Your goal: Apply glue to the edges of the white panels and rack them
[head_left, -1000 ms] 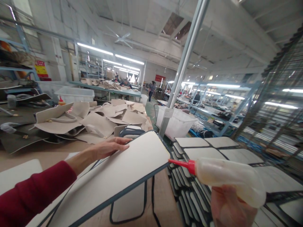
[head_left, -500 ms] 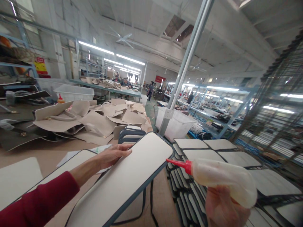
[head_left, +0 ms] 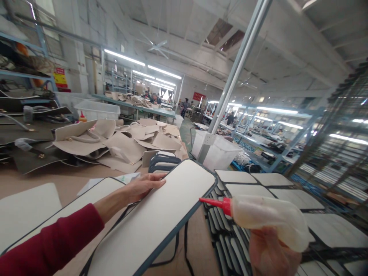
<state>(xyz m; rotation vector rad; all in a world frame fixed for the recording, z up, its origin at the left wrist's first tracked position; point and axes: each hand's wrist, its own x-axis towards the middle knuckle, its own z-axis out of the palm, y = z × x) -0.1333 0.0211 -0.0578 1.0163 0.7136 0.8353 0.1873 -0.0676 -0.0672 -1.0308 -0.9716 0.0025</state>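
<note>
My left hand [head_left: 146, 187] is closed on the far-left edge of a long cream panel [head_left: 161, 211] with rounded corners and a dark blue rim, thumb hidden beneath. The panel is tilted up over the table. In my right hand [head_left: 271, 251] is a translucent squeeze bottle [head_left: 264, 214] with yellowish liquid inside. It lies nearly level, its red nozzle [head_left: 212, 202] pointing left, with the tip at the panel's right edge just below the upper corner. Whether liquid is coming out is too small to tell.
Several similar panels [head_left: 296, 197] are stacked at the right, and another panel [head_left: 94, 195] lies under my left arm. Beige bag pieces [head_left: 123, 147] are heaped behind. A metal post [head_left: 227, 96] rises beside a white bin [head_left: 221, 151]. People stand and sit far back.
The nozzle tip has slid a short way along the panel's right edge, toward me. My left hand keeps its hold, and the whole view has shifted slightly.
</note>
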